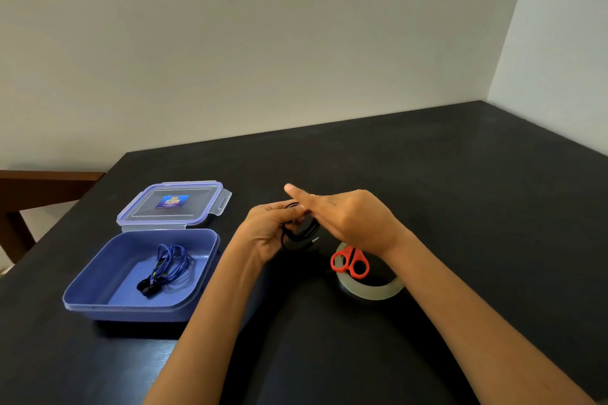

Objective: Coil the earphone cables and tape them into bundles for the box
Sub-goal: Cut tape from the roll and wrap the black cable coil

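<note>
A dark tabletop (460,191) meets a pale wall. At its left sits the open blue box (131,312), lid (144,207) hinged back, a coiled blue earphone (167,265) inside. Right of the box, the left hand (266,233) holds the coiled black cable (301,235), fingers curled round it. The right hand (352,220) lies over the coil, index finger straight; its other fingers are hidden. Farther right of the box, red scissors (350,263) rest on a tape roll (371,291).
</note>
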